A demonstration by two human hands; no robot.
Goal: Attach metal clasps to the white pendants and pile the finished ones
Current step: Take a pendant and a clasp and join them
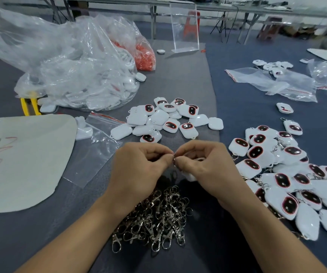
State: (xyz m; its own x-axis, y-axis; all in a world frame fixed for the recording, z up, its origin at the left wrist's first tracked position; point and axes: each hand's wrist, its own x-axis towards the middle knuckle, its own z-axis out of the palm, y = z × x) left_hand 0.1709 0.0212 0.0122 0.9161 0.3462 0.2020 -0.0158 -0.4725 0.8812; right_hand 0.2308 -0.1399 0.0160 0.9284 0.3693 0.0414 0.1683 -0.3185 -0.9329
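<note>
My left hand (139,166) and my right hand (204,164) meet fingertip to fingertip above the table, pinching a small metal clasp (173,161) between them. A white pendant (190,175) shows partly under my right palm, held by the curled fingers. Below my hands lies a heap of loose metal clasps (156,219). A pile of white pendants without clasps (166,119) sits just beyond my hands. To the right spreads a pile of finished pendants (288,174) with clasps attached.
A large clear plastic bag (76,75) of white parts fills the far left, with orange pieces (145,58) behind it. Yellow-handled pliers (29,105), a pale sheet (20,160), small zip bags (97,146) and a clear acrylic stand (186,26) are around.
</note>
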